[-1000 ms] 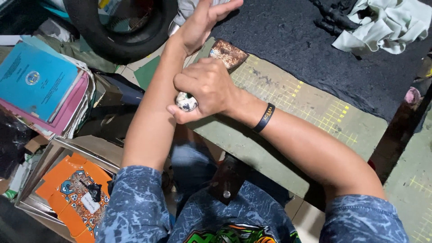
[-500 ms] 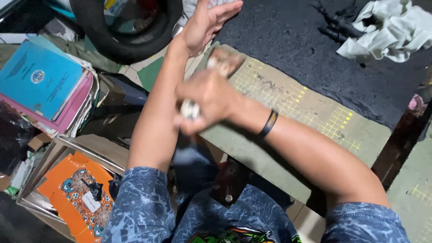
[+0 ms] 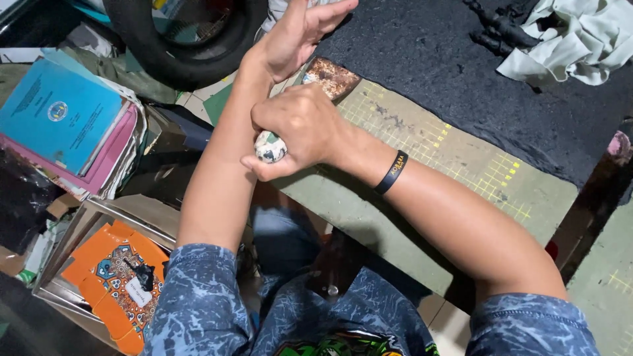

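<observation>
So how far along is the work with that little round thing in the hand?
Nothing shows as finished. The right hand grips a small white patterned ball against the left forearm; the left hand reaches open over the black mat. The green cutting mat lies bare.

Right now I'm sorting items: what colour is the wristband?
Black wristband on the right forearm, head view.

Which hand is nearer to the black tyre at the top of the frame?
Left. The left hand is open, reaching up just right of the black tyre. The right hand sits lower, closed around a small mottled ball against the left forearm.
</observation>
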